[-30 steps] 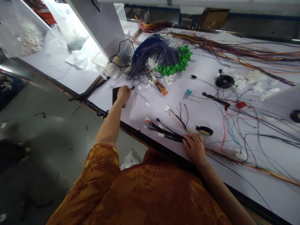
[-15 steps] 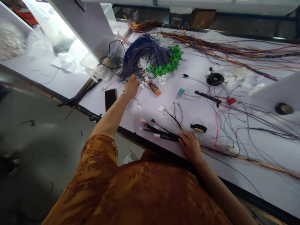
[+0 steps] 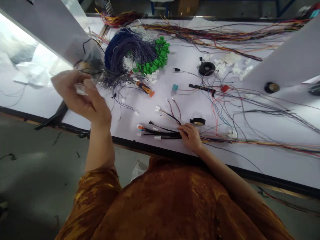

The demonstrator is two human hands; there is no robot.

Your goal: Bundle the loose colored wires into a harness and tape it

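The black-sleeved wire harness lies near the table's front edge, just below the centre of the frame, its sleeved branches spread toward the left. An orange connector and small white plugs end some of those branches; a thinner branch with white connectors fans out just above. The right hand rests on the harness at the place where the branches meet. Its fingers are bent over the wires — whether they grip or only press, I cannot tell.

The left hand is raised at the left of the frame, blurred, its fingers curled toward the thumb and closed on a small whitish piece too blurred to name.

Just above the right hand sits a black tape roll. Higher, around the middle, are a teal connector and an orange-and-black tool. Farther up and to the left lies a coil of blue-purple wires, with green connectors along its right end. Right of centre, a red tag lies among loose wires, below a heap of white pieces. Long multicoloured wires stretch across the top of the table — and clear plastic bags fill the upper left.
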